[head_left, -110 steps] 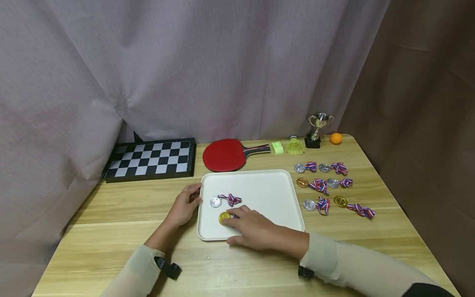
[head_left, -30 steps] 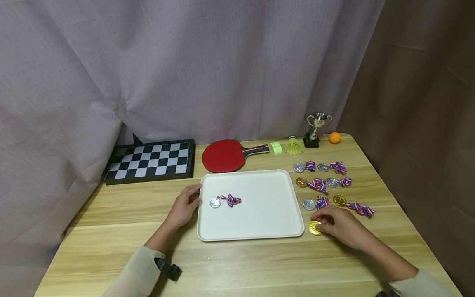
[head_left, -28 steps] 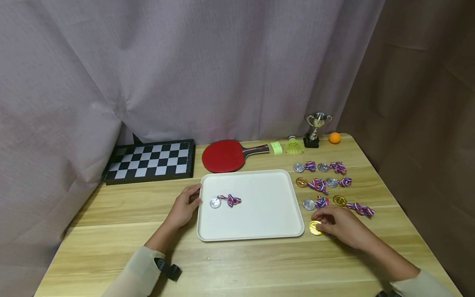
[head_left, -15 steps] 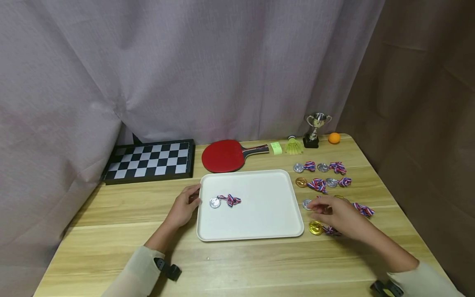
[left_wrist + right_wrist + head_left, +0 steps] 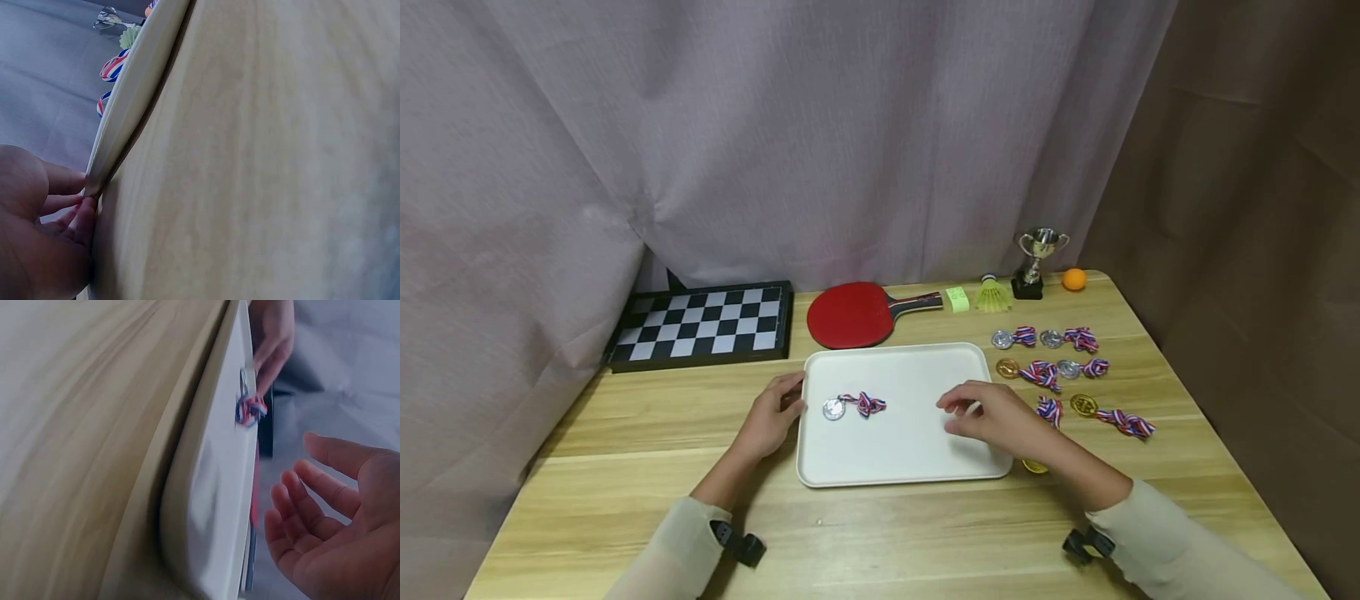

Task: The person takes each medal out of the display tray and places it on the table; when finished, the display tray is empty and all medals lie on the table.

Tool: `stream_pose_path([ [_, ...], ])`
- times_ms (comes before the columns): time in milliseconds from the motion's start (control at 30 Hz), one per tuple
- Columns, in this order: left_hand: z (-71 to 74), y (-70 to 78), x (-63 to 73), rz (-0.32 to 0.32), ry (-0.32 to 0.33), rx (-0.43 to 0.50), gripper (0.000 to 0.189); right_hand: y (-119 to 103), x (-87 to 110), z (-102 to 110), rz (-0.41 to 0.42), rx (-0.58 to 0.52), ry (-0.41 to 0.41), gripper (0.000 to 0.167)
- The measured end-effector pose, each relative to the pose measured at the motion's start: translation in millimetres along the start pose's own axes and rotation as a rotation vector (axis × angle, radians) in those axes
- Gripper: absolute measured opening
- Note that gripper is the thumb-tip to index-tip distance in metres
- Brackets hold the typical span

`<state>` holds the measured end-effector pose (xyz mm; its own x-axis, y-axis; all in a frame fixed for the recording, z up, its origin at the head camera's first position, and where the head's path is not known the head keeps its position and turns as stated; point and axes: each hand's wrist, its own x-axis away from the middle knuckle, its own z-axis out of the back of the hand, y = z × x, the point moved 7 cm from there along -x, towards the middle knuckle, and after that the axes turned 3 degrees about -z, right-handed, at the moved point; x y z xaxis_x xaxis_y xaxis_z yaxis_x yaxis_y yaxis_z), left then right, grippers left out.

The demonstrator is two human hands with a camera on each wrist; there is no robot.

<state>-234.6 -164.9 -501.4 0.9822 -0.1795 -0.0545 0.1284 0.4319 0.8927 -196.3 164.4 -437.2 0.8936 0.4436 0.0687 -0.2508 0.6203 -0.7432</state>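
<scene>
The white tray [image 5: 917, 467] lies on the table with one silver medal [image 5: 833, 408] and its knotted striped ribbon at its left. My left hand [image 5: 770, 419] holds the tray's left rim; in the left wrist view its fingertips [image 5: 87, 215] pinch that edge. Above the tray's right part hangs my right hand [image 5: 988, 412], fingers loosely bent and holding nothing, as the right wrist view also shows. Under its wrist a gold medal [image 5: 1034, 467] peeks out, partly hidden. The ribbon [image 5: 1049, 410] of another medal shows just behind it.
Right of the tray lie several medals, including a bronze one [image 5: 1007, 368] and a gold one [image 5: 1084, 406]. Along the back are a chessboard [image 5: 700, 325], red table tennis bat [image 5: 850, 315], green sticky notes [image 5: 957, 299], shuttlecock [image 5: 993, 295], trophy cup [image 5: 1037, 258] and orange ball [image 5: 1074, 279].
The gold medal went from the tray to the table's right side and was let go there. My right hand then came back left, above the tray. The left hand stayed at the rim.
</scene>
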Motion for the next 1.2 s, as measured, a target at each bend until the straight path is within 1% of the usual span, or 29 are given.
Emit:
stream_pose_path([
  [133, 0.2, 0.7, 0.1, 0.0, -0.002, 0.006, 0.049, -17, -19.6, -22, 0.022, -0.026, -0.037, 0.032],
  [367, 0.8, 0.9, 1.0, 0.007, -0.001, 0.001, 0.05, -40, -52.3, -60, 0.103, 0.075, -0.101, 0.054],
  [467, 0.8, 0.6, 0.9, 0.01, -0.001, 0.0, 0.05, -47, -63.3, -73, 0.123, 0.089, -0.135, 0.062],
  [600, 0.6, 0.7, 0.6, 0.01, -0.002, -0.001, 0.05, -54, -76.6, -85, 0.151, 0.106, -0.164, 0.068],
  [733, 0.5, 0.7, 0.3, 0.0, -0.004, -0.002, 0.049, -56, -90.3, -94, 0.157, 0.137, -0.2, 0.071],
  [900, 0.2, 0.7, -0.1, -0.008, -0.007, -0.003, 0.049, -53, -104.9, -104, 0.119, 0.188, -0.236, 0.07],
  [1033, 0.3, 1.3, 0.1, -0.005, -0.006, -0.003, 0.049, -54, -110.7, -110, 0.106, 0.233, -0.217, 0.064],
  [1200, -0.4, 1.7, 0.2, -0.001, -0.004, 0.012, 0.05, -59, -112.1, -112, 0.117, 0.308, -0.154, 0.053],
])
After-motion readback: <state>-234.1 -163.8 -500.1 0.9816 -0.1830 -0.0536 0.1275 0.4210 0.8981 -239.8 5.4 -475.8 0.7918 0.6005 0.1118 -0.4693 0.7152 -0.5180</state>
